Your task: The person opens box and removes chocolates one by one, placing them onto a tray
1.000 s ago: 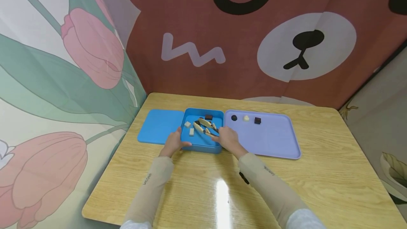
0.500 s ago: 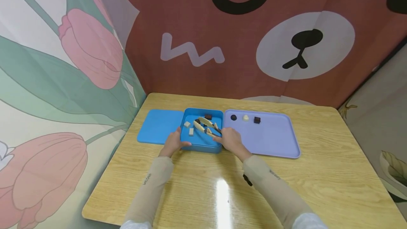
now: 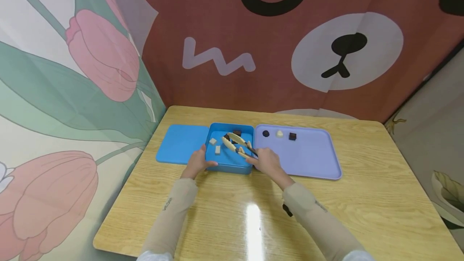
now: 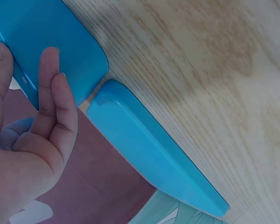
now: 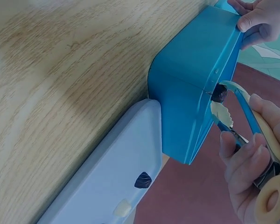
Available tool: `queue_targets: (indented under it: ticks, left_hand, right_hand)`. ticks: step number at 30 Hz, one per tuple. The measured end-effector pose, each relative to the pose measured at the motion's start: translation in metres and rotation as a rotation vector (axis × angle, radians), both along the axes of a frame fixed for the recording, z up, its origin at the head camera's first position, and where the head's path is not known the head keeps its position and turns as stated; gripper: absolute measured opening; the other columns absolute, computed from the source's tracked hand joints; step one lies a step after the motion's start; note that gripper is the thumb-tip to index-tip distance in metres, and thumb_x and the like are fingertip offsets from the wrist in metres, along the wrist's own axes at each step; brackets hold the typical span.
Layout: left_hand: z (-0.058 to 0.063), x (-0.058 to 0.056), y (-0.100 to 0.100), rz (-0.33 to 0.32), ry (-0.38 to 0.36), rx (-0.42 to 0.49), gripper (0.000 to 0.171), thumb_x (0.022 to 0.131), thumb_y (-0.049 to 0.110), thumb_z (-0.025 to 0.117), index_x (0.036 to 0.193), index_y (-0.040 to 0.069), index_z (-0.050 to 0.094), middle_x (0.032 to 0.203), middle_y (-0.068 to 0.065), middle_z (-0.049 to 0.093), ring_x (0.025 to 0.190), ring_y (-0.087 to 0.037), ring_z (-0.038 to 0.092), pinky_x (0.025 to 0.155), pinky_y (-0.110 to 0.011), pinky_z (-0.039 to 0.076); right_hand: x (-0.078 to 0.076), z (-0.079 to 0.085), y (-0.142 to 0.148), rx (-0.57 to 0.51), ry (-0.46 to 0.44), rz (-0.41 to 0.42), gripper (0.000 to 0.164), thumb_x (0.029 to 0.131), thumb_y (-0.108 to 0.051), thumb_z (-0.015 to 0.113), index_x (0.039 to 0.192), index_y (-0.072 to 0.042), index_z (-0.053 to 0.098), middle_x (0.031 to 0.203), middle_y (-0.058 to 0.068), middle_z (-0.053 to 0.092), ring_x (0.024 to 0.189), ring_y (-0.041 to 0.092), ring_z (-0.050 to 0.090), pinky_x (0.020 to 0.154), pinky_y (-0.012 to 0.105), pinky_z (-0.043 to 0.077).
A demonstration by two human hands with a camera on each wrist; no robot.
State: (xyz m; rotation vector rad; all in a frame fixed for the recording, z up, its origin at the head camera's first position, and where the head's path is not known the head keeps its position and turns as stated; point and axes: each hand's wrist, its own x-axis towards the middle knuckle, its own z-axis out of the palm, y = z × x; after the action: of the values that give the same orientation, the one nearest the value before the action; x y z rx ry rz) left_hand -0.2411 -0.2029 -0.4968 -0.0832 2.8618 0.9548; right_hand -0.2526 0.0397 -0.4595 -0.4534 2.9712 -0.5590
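My right hand point(image 3: 267, 159) grips wooden-tipped tongs point(image 3: 232, 145) over the blue box point(image 3: 232, 169). Between the tong tips is a dark chocolate piece point(image 5: 219, 93), rounded and lumpy. My left hand point(image 3: 197, 163) holds the box at its near left corner; in the left wrist view, the thumb reaches the rim and fingers lie along the outer wall. Inside the box are two white pieces, one point(image 3: 212, 141) behind the other point(image 3: 217, 150), and a dark brown block point(image 3: 237, 133) at the back. Something dark behind the tongs is partly hidden.
A lilac tray point(image 3: 308, 164) stands right of the box, with a dark round piece point(image 3: 266, 133), a cream piece point(image 3: 279, 134) and a dark cube point(image 3: 292, 136) along its back. A blue lid point(image 3: 177, 144) lies left of the box on the wooden table point(image 3: 217, 212).
My right hand has moved slightly to the right and drawn the tongs back, with the dark piece now between their tips. The left hand has stayed at the box corner.
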Motion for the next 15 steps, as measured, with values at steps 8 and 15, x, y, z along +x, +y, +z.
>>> queue_targets:
  ticks: [8, 15]
  left_hand:
    - [-0.002, -0.001, -0.001, 0.002, 0.009, 0.008, 0.096, 0.070, 0.028, 0.076, 0.136, -0.013, 0.019, 0.127, -0.033, 0.040, 0.108, -0.037, 0.049, 0.089, -0.043, 0.041]
    - [-0.001, -0.001, -0.001, 0.012, -0.007, 0.013, 0.096, 0.071, 0.029, 0.076, 0.137, -0.012, 0.018, 0.127, -0.032, 0.040, 0.102, -0.035, 0.053, 0.089, -0.042, 0.041]
  right_hand:
    - [0.005, 0.002, 0.007, -0.018, 0.032, 0.004, 0.038, 0.076, -0.047, 0.066, 0.073, -0.010, 0.058, 0.059, 0.003, 0.048, 0.051, 0.015, 0.043, 0.038, 0.026, 0.029]
    - [0.009, 0.002, 0.016, -0.049, 0.051, 0.014, 0.039, 0.078, -0.044, 0.065, 0.066, -0.010, 0.052, 0.052, 0.002, 0.043, 0.045, 0.013, 0.039, 0.036, 0.024, 0.026]
